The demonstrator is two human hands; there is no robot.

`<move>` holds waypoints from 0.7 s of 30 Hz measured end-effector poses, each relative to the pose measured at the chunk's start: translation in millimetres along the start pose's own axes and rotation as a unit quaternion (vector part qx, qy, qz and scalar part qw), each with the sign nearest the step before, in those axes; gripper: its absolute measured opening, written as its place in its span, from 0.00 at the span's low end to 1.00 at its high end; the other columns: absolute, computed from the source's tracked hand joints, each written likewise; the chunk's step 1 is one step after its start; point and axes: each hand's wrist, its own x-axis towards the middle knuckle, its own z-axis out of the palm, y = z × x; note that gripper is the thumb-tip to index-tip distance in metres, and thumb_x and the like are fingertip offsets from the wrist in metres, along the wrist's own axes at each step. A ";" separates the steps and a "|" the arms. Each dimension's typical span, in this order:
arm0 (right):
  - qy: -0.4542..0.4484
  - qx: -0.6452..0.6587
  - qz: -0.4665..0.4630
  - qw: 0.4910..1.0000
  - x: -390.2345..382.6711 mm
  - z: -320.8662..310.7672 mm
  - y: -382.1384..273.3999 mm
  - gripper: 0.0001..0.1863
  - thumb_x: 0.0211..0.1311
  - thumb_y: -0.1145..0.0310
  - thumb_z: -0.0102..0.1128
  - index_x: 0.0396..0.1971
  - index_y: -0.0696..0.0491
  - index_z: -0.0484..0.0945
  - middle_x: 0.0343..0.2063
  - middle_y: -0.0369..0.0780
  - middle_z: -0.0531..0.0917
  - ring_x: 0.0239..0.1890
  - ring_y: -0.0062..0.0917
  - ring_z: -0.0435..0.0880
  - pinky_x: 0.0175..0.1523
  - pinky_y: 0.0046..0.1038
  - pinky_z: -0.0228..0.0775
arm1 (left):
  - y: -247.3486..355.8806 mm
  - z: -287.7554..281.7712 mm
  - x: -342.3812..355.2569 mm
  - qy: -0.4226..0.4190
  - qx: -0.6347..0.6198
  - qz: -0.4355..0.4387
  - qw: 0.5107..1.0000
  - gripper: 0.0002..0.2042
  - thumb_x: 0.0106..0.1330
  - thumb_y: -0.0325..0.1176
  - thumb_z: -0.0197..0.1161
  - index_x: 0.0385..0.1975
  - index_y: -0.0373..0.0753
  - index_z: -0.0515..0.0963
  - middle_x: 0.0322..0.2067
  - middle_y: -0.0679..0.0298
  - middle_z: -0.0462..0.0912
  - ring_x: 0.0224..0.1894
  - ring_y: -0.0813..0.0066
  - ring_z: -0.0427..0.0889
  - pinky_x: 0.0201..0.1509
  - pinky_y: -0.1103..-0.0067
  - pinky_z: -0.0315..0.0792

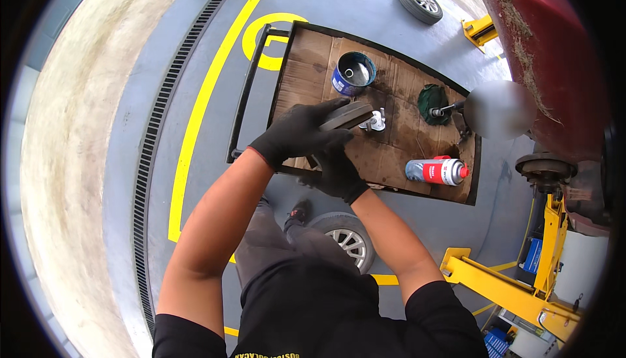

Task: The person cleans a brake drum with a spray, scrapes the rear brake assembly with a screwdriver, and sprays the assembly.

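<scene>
My left hand [297, 133], in a black glove, is closed around a thick dark grey curved metal part [345, 115] above the cardboard-covered cart. Below it, my right hand [338, 174], also gloved in black, is curled with its fingers pointing left; its palm and whatever it may hold are hidden. Just beyond the grey part lies a small silver metal piece [378, 120]. A blue open tin [353, 73] with a ring-shaped item inside stands farther back. To the right, a red and silver spray can [437, 171] lies on its side.
On the cart's cardboard [306, 64], a green cloth [432, 104] lies beside a silver tool [448, 108]. A blurred patch covers part of the right side. A wheel [345, 240] is near my legs, another wheel [420, 4] farther off. A yellow lift arm [508, 286] reaches in under the red vehicle [561, 51].
</scene>
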 end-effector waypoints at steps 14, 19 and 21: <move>0.039 0.148 0.035 0.988 2.5 -0.1 4.0 0.35 0.65 0.52 0.67 0.64 0.56 0.68 0.63 0.45 0.70 0.68 0.37 0.67 0.71 0.41 0.58 | 27.1 -1.1 40.6 -0.040 -0.006 -0.055 0.998 0.27 0.65 0.54 0.62 0.55 0.37 0.80 0.42 0.49 0.88 0.48 0.57 0.86 0.57 0.68 0.76; 0.129 0.481 0.000 0.867 2.1 61.7 -92.5 0.43 0.64 0.49 0.67 0.70 0.58 0.58 0.66 0.46 0.66 0.71 0.39 0.62 0.73 0.42 0.54 | 36.9 -12.8 49.8 -0.142 0.282 -0.137 0.939 0.33 0.62 0.66 0.55 0.38 0.37 0.87 0.42 0.50 0.87 0.47 0.50 0.85 0.56 0.64 0.75; 0.192 0.357 -0.014 0.914 5.8 67.6 -112.6 0.47 0.63 0.48 0.68 0.71 0.58 0.55 0.67 0.48 0.65 0.71 0.41 0.62 0.73 0.42 0.54 | 41.0 -12.7 51.7 -0.131 0.279 -0.152 0.939 0.32 0.63 0.66 0.53 0.38 0.39 0.87 0.43 0.48 0.86 0.49 0.51 0.85 0.57 0.63 0.75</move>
